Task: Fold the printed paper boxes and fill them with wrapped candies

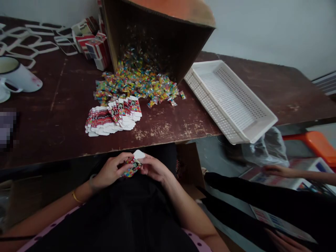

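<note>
Just off the table's front edge, above my lap, both hands hold one small printed carton, colourful on its face with a white flap at the top. My left hand is closed on its left side, thumb and fingers pinching it. On the other side, my right hand grips near the white flap. Flat cartons with red printing and white ends lie fanned in a pile on the table. Behind them, many small clear packets of coloured candy spill from a cardboard box tipped on its side.
A white perforated basket stands on the right, jutting over the table edge. An enamel mug is at the left. Red and white boxes stand behind. At right are another person's hand, a plastic bag and an orange stool.
</note>
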Motion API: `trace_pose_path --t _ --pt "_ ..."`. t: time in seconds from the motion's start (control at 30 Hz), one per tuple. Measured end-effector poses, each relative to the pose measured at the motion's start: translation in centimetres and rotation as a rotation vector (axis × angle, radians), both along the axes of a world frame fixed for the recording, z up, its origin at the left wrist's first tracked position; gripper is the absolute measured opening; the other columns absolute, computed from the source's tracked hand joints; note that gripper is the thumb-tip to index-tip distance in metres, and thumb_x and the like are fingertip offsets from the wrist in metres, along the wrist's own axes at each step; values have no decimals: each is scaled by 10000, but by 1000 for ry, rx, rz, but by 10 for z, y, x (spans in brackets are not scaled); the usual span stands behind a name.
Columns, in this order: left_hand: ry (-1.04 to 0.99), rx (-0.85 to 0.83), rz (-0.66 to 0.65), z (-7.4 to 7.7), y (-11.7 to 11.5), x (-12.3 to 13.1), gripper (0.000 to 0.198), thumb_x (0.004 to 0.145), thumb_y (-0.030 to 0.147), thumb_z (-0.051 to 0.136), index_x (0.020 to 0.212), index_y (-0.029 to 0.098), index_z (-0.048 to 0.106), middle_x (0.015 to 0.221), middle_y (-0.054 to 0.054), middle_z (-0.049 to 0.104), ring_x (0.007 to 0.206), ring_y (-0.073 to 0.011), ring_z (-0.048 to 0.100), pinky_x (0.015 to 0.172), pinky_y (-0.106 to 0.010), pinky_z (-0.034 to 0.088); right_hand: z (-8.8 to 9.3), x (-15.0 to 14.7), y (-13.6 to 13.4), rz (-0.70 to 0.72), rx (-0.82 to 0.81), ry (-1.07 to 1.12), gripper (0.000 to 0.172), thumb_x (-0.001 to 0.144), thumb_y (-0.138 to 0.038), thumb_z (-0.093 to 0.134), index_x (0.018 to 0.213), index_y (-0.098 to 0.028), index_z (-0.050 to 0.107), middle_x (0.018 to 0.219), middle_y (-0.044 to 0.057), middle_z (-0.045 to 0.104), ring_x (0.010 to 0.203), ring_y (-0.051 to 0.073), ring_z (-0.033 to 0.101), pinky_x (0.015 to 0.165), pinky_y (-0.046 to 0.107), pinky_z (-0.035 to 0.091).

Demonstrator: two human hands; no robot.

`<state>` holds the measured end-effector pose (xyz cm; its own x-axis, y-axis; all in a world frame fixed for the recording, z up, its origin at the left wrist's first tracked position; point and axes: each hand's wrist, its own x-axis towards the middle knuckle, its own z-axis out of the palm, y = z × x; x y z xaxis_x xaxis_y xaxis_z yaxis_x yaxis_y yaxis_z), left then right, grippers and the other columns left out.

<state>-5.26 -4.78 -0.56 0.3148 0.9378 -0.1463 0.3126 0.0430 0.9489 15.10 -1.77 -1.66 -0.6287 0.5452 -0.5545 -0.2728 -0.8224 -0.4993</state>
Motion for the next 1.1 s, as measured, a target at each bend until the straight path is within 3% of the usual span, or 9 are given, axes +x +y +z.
trace_pose_path --t 0.07,0.23,0.33,0.53,0.63,0.8,0.9,1.0,1.1 --pt "44 -16 -3 -2 -9 -4 219 871 319 595 1066 230 642 978 -23 729 857 -183 683 798 -268 504 -5 -5 -4 71 6 -53 309 578 -242 792 826 -151 631 641 -50 593 458 41 466 450 165 410" --pt "-41 -188 195 2 -22 -6 178 858 368 575 853 196 621 746 0 667 699 -164 621 651 -242 474 3 -21 -9 163 352 -269 141 657 -202 706 783 -139 691 596 -55 592 457 41 450 456 168 368" --pt "-177 -400 217 9 -21 -9 250 824 399 609 970 196 600 726 16 667 632 -153 594 582 -232 450 14 -28 -6 221 445 -342 151 679 -166 664 820 -146 713 625 -47 612 459 43 449 446 168 354" --pt "-228 -527 72 23 -12 -18 341 807 410 641 1077 214 710 1044 -44 753 983 -252 658 832 -292 495 15 -38 2 293 471 -358 137 712 -184 656 831 -142 709 655 -32 608 469 54 474 446 176 388" --pt "-233 -602 137 16 -11 -23 393 760 428 685 1085 213 730 1092 -51 757 1066 -289 650 918 -322 482 19 -40 0 257 503 -364 163 743 -245 686 868 -143 713 707 -22 609 491 58 495 471 184 414" --pt "-366 -824 247 -5 -20 -28 465 721 385 704 1152 210 709 1129 -70 751 1093 -314 656 922 -367 507 27 -41 -14 151 738 -356 348 907 -430 556 835 -150 749 818 26 632 696 106 573 678 232 476" --pt "-420 -840 170 0 -23 -32 478 760 348 690 1227 249 670 1268 -66 687 1223 -307 575 1026 -388 441 22 -40 -21 128 761 -294 309 873 -443 622 905 -172 768 900 48 694 857 157 631 806 273 487" --pt "-473 -820 36 7 -22 -40 503 798 376 680 1287 275 622 1365 -58 618 1290 -300 511 1094 -420 361 14 -40 -21 142 805 -320 261 854 -402 667 978 -196 766 953 58 713 886 168 649 824 287 496" --pt "-513 -757 -129 4 -21 -48 542 792 367 703 1309 239 600 1346 -87 623 1254 -298 531 1085 -426 357 9 -37 -20 187 1026 -452 241 920 -343 594 1055 -212 744 960 62 706 894 161 638 833 297 498"
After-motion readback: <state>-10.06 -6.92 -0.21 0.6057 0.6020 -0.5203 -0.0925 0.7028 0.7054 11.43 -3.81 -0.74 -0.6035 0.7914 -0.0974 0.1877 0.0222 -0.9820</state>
